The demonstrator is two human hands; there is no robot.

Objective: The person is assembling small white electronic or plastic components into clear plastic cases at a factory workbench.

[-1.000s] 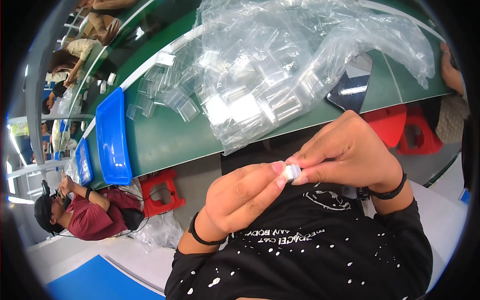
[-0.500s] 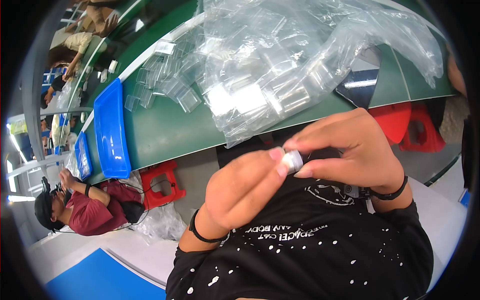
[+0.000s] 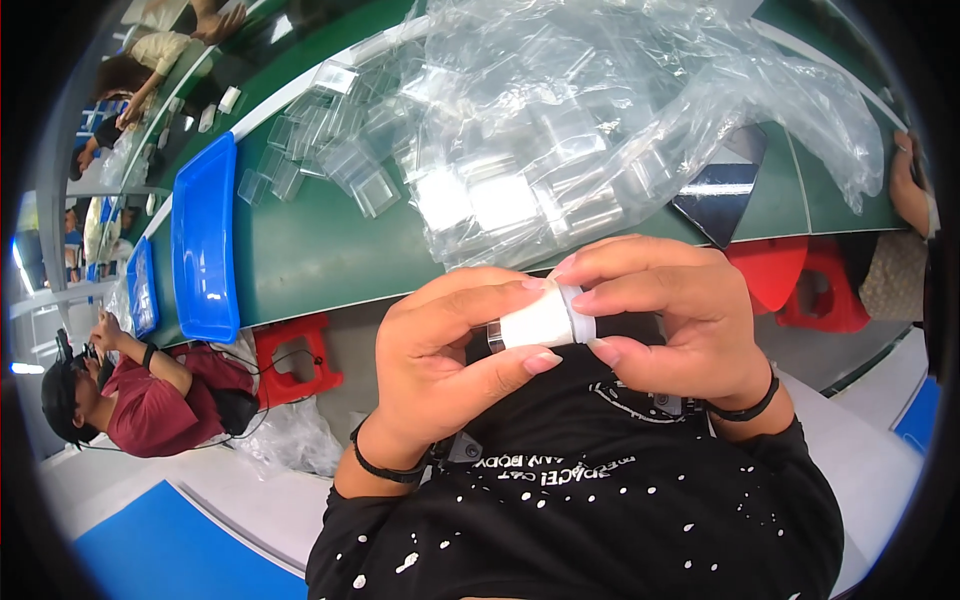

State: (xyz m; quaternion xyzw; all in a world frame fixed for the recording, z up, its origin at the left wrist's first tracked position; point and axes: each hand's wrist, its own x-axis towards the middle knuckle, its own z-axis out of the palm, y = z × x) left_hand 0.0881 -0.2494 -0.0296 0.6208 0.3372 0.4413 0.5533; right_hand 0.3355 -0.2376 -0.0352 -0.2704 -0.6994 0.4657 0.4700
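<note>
A small white cylinder (image 3: 535, 322), with a shiny silver end and a pale ring at its other end, is held in front of my chest. Around its white body close the thumb and fingers of my left hand (image 3: 430, 345); part of the silver end shows beside them. The thumb and fingertips of my right hand (image 3: 690, 325) grip the pale ring (image 3: 581, 314). Its exact kind cannot be made out. Both hands are just off the near edge of the green table (image 3: 320, 250).
A large clear plastic bag (image 3: 540, 130) of clear cases lies on the table, with loose clear cases (image 3: 360, 180) left of it. A blue tray (image 3: 205, 250) stands farther left, a dark phone-like slab (image 3: 718, 190) right. A person in a maroon shirt (image 3: 170, 400) sits left, near red stools.
My left fingers have opened out around the cylinder, so its white side and silver end now show. Before, only its pale end showed between my fingertips. The view has shifted slightly.
</note>
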